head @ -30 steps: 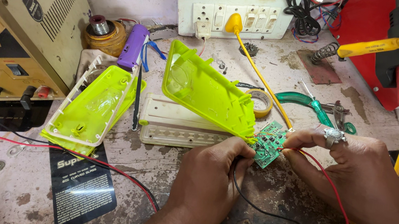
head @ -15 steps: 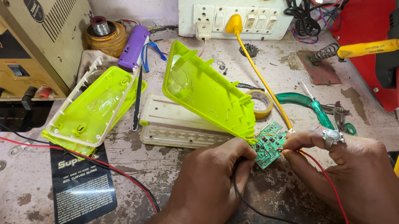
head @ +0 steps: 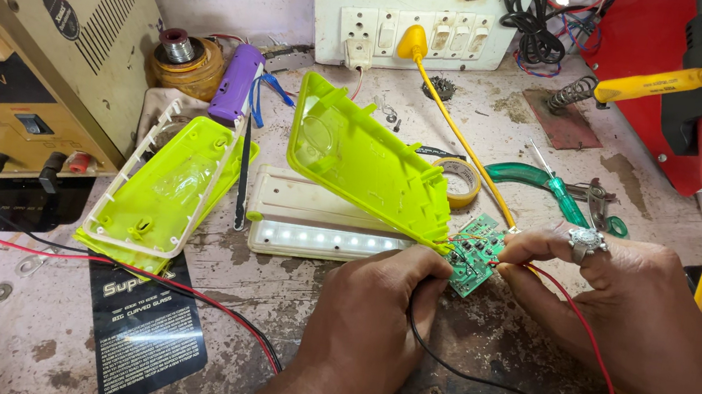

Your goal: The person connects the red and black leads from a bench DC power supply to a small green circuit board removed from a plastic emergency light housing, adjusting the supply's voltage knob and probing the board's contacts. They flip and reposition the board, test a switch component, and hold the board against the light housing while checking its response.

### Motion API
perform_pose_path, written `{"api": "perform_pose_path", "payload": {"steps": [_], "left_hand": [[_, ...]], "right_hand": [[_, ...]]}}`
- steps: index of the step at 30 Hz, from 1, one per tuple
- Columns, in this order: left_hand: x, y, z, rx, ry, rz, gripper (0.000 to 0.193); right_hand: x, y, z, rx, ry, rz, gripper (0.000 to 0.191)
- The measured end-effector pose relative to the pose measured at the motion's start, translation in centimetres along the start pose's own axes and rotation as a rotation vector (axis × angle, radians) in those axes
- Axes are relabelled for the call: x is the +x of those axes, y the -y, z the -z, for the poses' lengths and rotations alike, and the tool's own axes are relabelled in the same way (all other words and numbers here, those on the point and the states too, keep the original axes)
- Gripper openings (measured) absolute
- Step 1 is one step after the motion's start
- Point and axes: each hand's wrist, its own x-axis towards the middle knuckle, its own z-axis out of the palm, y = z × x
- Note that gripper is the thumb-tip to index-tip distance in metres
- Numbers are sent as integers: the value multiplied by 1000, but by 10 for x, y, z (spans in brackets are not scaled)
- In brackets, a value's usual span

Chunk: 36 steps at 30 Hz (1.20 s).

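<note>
While the lit LED panel (head: 323, 240) glows just beyond our left hand (head: 373, 304), we pinch a black wire (head: 472, 377) and our right hand (head: 605, 289) a red wire (head: 592, 355) onto the green circuit board (head: 474, 254) between them, seemingly to power it.

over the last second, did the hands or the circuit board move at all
Nothing visibly changed. The left hand and right hand pinch the green circuit board from either side as before, and the yellow-green cover leans on the light strip as it did.
</note>
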Motion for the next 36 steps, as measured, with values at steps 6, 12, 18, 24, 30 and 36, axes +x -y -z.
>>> {"api": "perform_pose_path", "payload": {"steps": [6,12,18,24,30,36], "left_hand": [[0,-3,2,-12,-5,-6,9],[1,-7,9,218,156,89,9],[-6,-17,-7,171,58,39,39],[-5,-15,-17,176,43,181,25],[-1,-14,-14,120,63,247,26],[5,-16,-12,154,117,346,30]], "right_hand": [[0,-2,-1,26,-33,68,23],[0,-3,-1,26,-5,31,26],[-1,-4,-1,51,-34,122,28],[-2,-4,-2,63,-28,98,26],[-2,-5,-3,32,-12,31,27],[-3,-6,-2,-27,-22,88,27]]}}
